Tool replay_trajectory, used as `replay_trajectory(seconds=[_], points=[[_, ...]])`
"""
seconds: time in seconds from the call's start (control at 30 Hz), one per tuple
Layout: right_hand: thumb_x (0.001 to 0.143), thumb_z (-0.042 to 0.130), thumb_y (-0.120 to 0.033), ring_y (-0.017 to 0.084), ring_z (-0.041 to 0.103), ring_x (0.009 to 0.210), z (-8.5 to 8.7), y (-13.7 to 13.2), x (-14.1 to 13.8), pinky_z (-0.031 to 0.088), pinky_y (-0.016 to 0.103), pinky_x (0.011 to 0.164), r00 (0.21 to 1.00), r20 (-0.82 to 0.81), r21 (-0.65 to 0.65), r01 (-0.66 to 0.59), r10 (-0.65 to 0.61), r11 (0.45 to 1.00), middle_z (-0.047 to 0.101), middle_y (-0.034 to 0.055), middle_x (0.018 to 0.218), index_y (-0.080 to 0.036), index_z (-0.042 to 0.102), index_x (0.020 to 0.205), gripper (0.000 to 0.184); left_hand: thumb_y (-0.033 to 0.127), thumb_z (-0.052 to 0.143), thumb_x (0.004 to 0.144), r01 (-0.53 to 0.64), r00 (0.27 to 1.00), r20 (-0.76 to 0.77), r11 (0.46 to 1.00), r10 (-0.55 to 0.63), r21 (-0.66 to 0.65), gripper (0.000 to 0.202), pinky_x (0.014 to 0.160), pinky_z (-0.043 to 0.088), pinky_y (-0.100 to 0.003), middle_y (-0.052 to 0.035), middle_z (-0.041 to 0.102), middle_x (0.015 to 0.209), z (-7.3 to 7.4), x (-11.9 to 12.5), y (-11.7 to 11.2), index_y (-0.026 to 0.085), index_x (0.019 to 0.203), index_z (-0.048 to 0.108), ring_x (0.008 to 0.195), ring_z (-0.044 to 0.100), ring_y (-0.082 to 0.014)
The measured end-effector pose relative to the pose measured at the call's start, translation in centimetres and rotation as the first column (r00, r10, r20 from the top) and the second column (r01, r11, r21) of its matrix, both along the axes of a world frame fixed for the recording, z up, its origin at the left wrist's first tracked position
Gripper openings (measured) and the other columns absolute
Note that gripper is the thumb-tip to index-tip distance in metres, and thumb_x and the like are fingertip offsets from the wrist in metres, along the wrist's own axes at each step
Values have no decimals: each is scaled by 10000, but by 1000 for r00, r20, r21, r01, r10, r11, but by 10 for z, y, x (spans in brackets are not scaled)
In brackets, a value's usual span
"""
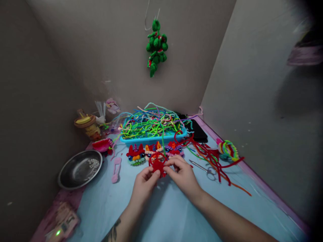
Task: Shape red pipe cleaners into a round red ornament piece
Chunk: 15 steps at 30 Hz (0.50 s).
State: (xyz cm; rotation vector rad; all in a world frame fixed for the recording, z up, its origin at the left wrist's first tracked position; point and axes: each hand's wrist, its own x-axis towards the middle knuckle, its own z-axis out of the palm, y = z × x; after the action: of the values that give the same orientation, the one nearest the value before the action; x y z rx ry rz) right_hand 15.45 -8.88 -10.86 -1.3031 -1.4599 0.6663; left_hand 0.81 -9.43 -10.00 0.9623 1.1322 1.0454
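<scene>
Metal bowl (75, 170): left of frame, lower half. Left hand (145, 183): lower centre, thumb and fingers pinching the left edge of a red fuzzy piece (158, 166), positioned lower centre. Right hand (184, 175): pinching its right edge. Scissors (200, 166): right of centre.

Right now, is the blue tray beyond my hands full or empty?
Full. Multicoloured fuzzy strands heap above the rim of the blue tray, some trailing over its edge.
</scene>
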Motion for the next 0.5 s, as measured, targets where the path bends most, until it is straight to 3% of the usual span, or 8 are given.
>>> replay_trajectory(seconds=[0.17,0.3,0.5], points=[[763,586,-206,192,585,772,-4,-3,-2,447,298,685,999,-15,-25,-31,31,999,651,47,787,-210,677,738,94,358,756,610,-1,1000,25,999,0,39,263,570,393,-204,-28,661,674,-3,1,1,138,718,660,591,549,-120],[748,587,-235,192,583,762,-8,-1,-4,446,295,660,990,-128,-157,-82,62,984,640,60,802,-190,685,759,108,334,739,638,-4,1000,-19,999,5,52,229,606,411,-211,-32,676,703,-6,0,3,140,730,660,627,568,-129],[662,634,-269,175,520,795,-11,1,-8,420,290,729,964,-264,-246,-100,32,964,514,31,814,-173,598,601,120,302,708,672,27,994,-109,992,-14,124,177,572,397,-202,-8,644,654,-10,-2,4,143,715,643,589,539,-114]])
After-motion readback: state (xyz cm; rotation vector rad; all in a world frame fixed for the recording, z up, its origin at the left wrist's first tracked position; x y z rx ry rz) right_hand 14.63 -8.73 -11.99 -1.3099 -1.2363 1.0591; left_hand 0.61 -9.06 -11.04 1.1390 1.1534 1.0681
